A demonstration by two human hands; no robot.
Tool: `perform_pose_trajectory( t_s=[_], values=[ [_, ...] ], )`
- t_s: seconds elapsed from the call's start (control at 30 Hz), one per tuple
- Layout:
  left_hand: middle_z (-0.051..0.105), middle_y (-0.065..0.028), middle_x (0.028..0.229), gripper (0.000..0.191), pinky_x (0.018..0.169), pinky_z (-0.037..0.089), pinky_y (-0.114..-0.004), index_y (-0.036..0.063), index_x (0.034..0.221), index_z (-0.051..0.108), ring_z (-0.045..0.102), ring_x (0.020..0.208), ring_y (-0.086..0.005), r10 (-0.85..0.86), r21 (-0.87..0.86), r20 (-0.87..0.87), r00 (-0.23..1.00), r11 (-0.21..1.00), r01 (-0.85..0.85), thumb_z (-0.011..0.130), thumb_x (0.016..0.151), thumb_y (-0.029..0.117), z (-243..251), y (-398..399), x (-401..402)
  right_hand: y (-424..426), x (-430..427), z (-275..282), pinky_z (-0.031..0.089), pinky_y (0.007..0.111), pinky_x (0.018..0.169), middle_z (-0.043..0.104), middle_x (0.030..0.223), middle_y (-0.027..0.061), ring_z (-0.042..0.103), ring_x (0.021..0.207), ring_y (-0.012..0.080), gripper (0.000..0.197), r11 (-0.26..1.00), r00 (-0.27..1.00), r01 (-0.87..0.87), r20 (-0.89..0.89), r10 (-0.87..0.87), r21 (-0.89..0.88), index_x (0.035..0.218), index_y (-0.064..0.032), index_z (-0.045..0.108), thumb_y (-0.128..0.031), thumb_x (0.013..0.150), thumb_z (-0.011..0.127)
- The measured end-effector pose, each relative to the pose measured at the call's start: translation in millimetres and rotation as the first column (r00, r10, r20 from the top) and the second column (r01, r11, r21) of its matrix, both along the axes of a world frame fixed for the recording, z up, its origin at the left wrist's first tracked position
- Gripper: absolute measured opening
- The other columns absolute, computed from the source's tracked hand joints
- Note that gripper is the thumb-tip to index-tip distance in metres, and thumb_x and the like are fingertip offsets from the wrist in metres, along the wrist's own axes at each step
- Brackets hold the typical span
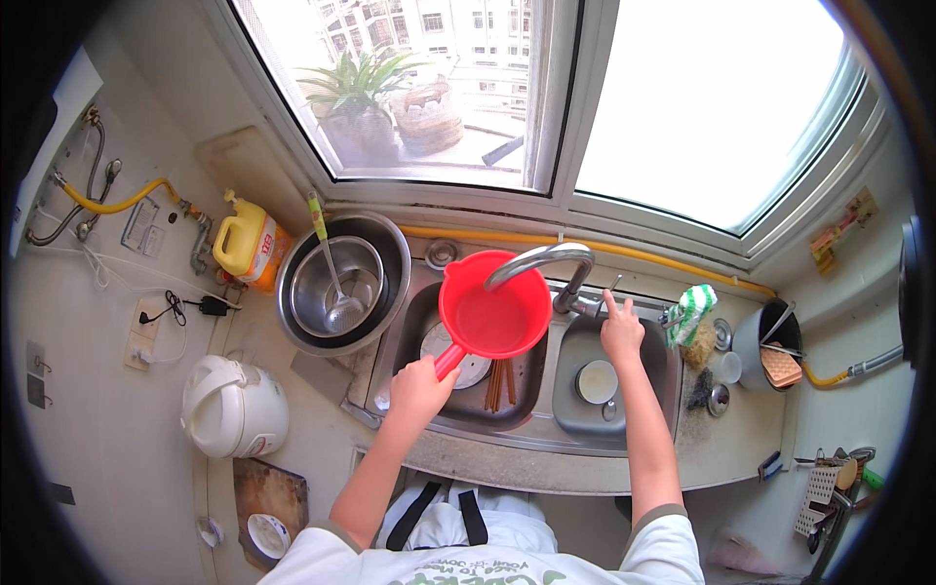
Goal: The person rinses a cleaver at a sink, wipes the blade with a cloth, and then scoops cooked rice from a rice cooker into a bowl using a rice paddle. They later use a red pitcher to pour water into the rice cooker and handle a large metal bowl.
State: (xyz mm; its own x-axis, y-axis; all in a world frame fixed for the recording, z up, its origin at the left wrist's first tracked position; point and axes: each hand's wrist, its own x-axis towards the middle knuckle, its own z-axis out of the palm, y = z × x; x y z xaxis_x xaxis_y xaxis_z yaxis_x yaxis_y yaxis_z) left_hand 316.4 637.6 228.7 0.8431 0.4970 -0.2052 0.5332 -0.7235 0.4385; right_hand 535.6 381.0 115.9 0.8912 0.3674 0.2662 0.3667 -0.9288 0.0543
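Note:
My left hand (422,393) grips the handle of a red plastic dipper (504,333), held over the left sink basin (531,391). The spout of the chrome faucet (574,256) reaches over the dipper's mouth. Whether water is running cannot be told. At the faucet's lever (616,281) is my right hand (622,333), its fingers apart; contact with the lever is unclear. Beneath the dipper, partly hidden, are a white plate (475,369) and several wooden chopsticks (499,387). In the right basin (574,417) sit a bowl (597,382) and a spoon (609,411).
Left of the sink stand nested metal basins (289,322) with a skimmer (344,313), a yellow jug (248,245) and a white rice cooker (235,409). A green-striped cloth (691,314) and a dark pot (757,365) are to the right. A window frame (570,172) rises behind.

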Motion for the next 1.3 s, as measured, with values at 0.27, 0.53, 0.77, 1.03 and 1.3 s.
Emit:
perform_pose_trajectory(
  t_s=[0.27, 0.53, 0.77, 1.03, 1.3],
  values=[
    [0.058, -0.0206, 0.068, 0.037, 0.061, 0.046, -0.042, -0.0003, 0.074, 0.055, 0.058, 0.068, -0.0359, 0.063, -0.025, 0.034, 0.997, 0.998, -0.062, 0.06, 0.071, 0.037, 8, -5, 5, 33, 1, -16, 0.047, 0.04, 0.053, 0.061, 0.066, 0.0125, 0.061, 0.059, 0.0273, 0.058, 0.974, 0.908, 0.226, -0.355, -0.223, -0.036, 0.128, -0.013, 0.03, -0.014, 0.073, 0.046],
    [0.059, -0.0193, 0.068, 0.037, 0.06, 0.046, -0.043, 0.0021, 0.074, 0.056, 0.058, 0.067, -0.0351, 0.237, -0.112, 0.154, 0.959, 0.969, -0.221, 0.06, 0.07, 0.038, 1, 0, -8, 47, -22, -18, 0.047, 0.042, 0.058, 0.061, 0.073, 0.0165, 0.06, 0.066, 0.0309, 0.06, 0.971, 0.908, 0.231, -0.344, -0.24, -0.067, 0.13, -0.0081, 0.022, -0.018, 0.076, 0.045],
    [0.056, -0.0222, 0.065, 0.027, 0.056, 0.045, -0.043, -0.0024, 0.074, 0.055, 0.057, 0.066, -0.0363, 0.287, -0.456, 0.28, 0.916, 0.879, -0.136, 0.055, 0.072, 0.025, -24, -9, -20, 80, -107, 9, 0.044, 0.029, 0.059, 0.057, 0.068, 0.0057, 0.054, 0.062, 0.0135, 0.04, 0.537, 0.282, 0.592, -0.779, 0.56, 0.601, 0.095, -0.0024, 0.052, -0.039, 0.081, 0.049],
    [0.056, -0.0258, 0.077, 0.036, 0.068, 0.043, -0.046, -0.0076, 0.09, 0.047, 0.056, 0.075, -0.0395, 0.364, -0.601, 0.451, 0.815, 0.799, -0.024, 0.045, 0.078, 0.026, -83, -38, -45, 185, -180, 34, 0.044, 0.024, 0.061, 0.051, 0.076, 0.0042, 0.051, 0.066, 0.0129, 0.022, 0.274, 0.422, 0.676, -0.663, 0.618, 0.684, 0.088, -0.0023, 0.042, -0.003, 0.074, 0.059],
    [0.042, -0.0176, 0.108, 0.054, 0.082, 0.037, -0.037, -0.0005, 0.109, 0.04, 0.045, 0.098, -0.0286, 0.633, -0.329, 0.612, 0.474, 0.749, -0.575, 0.062, 0.071, 0.031, -6, 127, -250, 187, -159, 55, 0.045, 0.025, 0.053, 0.051, 0.075, 0.0065, 0.052, 0.061, 0.0144, 0.029, 0.213, 0.501, 0.561, -0.533, 0.682, 0.8, 0.09, -0.0041, 0.036, -0.002, 0.074, 0.06]
  ],
)
